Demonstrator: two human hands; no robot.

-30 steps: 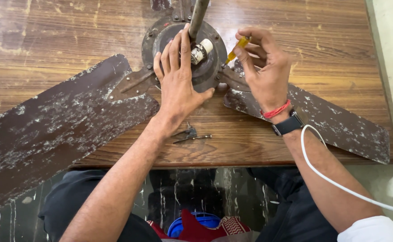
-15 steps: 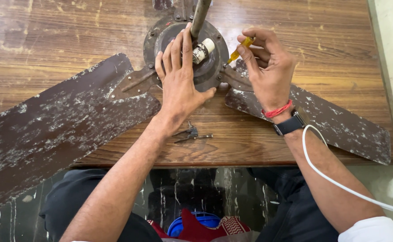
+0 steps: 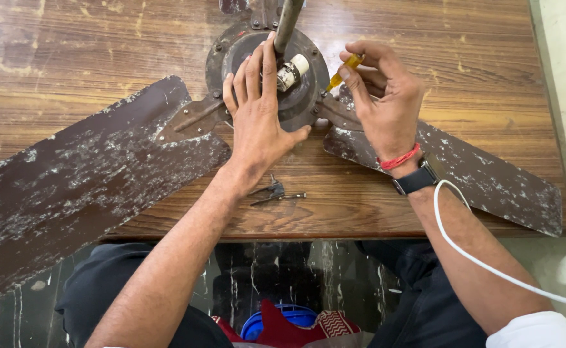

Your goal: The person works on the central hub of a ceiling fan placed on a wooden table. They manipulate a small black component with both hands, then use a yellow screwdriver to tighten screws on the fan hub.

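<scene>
Our left hand lies flat, fingers spread, on the round rusty fan motor housing. Our right hand fingers pinch a yellow-handled screwdriver beside it on the wooden tabletop.

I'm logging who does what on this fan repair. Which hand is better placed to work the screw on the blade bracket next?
Probably the right hand: it grips the yellow screwdriver, tip by the bracket at the motor hub. The left hand lies flat on the hub, holding no tool.
</scene>
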